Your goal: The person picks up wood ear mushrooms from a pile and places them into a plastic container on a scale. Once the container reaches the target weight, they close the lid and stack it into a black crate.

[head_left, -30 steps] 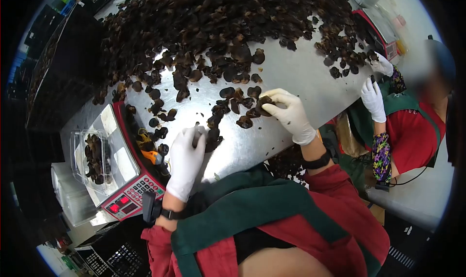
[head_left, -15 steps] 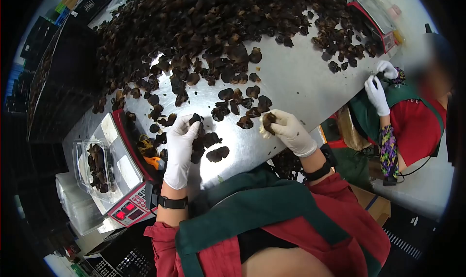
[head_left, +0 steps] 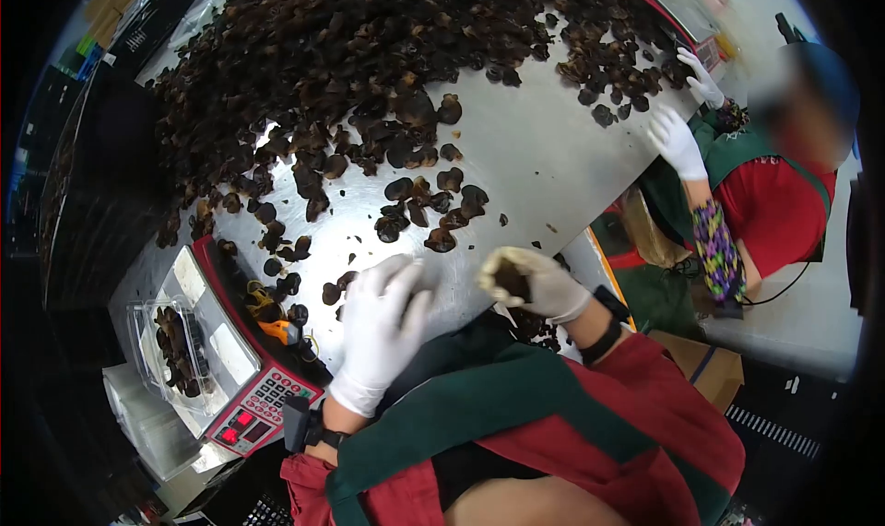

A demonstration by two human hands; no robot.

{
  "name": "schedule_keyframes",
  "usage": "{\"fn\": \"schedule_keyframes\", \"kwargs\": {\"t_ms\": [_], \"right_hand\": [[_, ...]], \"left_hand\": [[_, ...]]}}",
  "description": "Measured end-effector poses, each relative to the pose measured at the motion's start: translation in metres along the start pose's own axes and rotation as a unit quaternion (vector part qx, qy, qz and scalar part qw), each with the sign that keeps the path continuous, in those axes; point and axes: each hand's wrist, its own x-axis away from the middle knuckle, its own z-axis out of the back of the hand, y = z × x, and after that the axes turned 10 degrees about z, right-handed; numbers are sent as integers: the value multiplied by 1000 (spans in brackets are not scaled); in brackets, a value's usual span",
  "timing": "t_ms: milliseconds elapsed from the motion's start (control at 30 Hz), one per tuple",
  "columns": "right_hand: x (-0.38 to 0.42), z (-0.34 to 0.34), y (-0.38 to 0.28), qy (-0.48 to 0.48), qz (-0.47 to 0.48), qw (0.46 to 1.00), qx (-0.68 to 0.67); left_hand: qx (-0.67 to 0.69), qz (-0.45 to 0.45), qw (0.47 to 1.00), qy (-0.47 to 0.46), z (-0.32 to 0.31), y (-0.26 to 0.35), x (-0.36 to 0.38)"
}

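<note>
Dark brown, ear-shaped fungus pieces (head_left: 369, 65) lie in a big heap across the metal table (head_left: 516, 148), with a small loose group nearer to me. My left hand (head_left: 383, 323), in a white glove, is over the table's near part; its fingers are spread and slightly blurred, and no piece shows in them. My right hand (head_left: 539, 284), gloved too, has its fingers curled round a dark fungus piece (head_left: 512, 279) near the table's front edge. Left of my left hand, a clear plastic box (head_left: 175, 346) holding dark pieces rests on a red and white scale (head_left: 249, 378).
A co-worker (head_left: 774, 194) in red and green stands at the right, both gloved hands by the table edge. Another scale (head_left: 678, 28) is at the upper right. An orange-handled tool (head_left: 279, 330) lies beside the near scale. Stacked clear containers (head_left: 152, 415) stand at the lower left.
My left hand has moved right and toward me, its pinch opened and the dark piece gone from it. My right hand has lowered slightly with its piece. The co-worker's hands have parted. The view has shifted.
</note>
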Motion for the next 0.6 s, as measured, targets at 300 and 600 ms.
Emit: {"fn": "schedule_keyframes", "kwargs": {"t_ms": [300, 600], "right_hand": [[30, 2, -106, 35, 100, 831, 546], [-125, -23, -13, 5, 229, 461, 857]], "left_hand": [[-73, 188, 979, 5, 9, -62, 63], [-133, 194, 972, 1, -15, -60, 65]]}}
